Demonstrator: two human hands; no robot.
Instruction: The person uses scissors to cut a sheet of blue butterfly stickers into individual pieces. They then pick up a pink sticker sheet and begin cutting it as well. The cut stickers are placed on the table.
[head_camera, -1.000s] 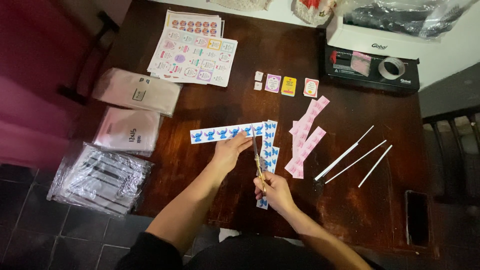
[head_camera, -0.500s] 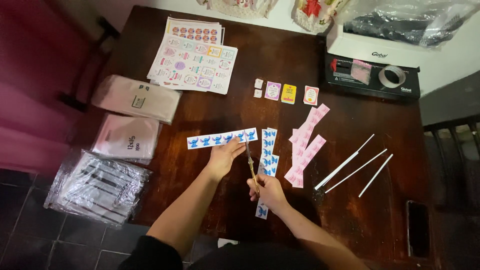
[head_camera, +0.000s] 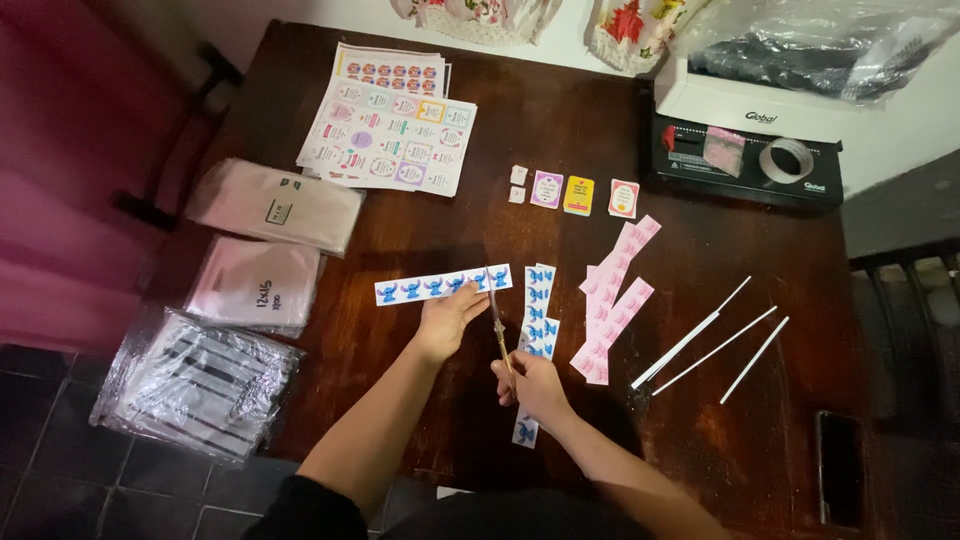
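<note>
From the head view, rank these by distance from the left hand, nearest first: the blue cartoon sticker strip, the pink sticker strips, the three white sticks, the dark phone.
1. Blue cartoon sticker strip: under the left hand.
2. Pink sticker strips: to the right, mid-table.
3. Three white sticks: farther right.
4. Dark phone: table's near right corner.

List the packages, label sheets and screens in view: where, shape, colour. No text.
Sticker sheets: table top left, white rectangles, pastel labels.
Clear bags: left edge, flat pinkish packets.
Striped packet: lower left, clear wrap, black-and-white.
Blue sticker strip: centre, under left hand; right hand holds scissors.
Pink strips: right of centre.
Small cards: above centre, pink and yellow.
Phone: lower right, dark screen.
</note>
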